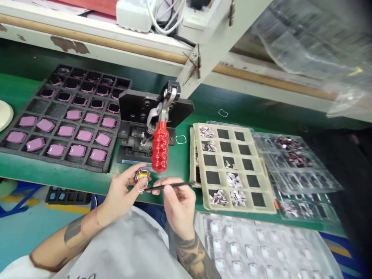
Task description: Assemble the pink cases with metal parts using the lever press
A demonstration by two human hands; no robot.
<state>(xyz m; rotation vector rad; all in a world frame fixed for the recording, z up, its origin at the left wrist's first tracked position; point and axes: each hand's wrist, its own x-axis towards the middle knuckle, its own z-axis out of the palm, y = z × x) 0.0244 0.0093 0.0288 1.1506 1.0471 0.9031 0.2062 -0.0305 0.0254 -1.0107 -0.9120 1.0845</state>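
Head | foam tray [112, 159]: pink cases [78, 150] | left hand [122, 192] pinches watch body [143, 175]

Left hand [123, 193]: bare, just left of the frame's lower centre, thumb and fingers closed in a pinch
Left wrist [100, 217]: fairly straight, in line with the forearm
Left forearm [69, 240]: slanting up and rightward from the lower left corner, a dark patch of tattoo on it
Right hand [180, 203]: bare, near the lower centre, fingers curled, thumb pressed in a pen-like grip
Right forearm [196, 254]: rising up and leftward from the bottom edge, densely tattooed
Spacing: hands close together, fingertips nearly meeting
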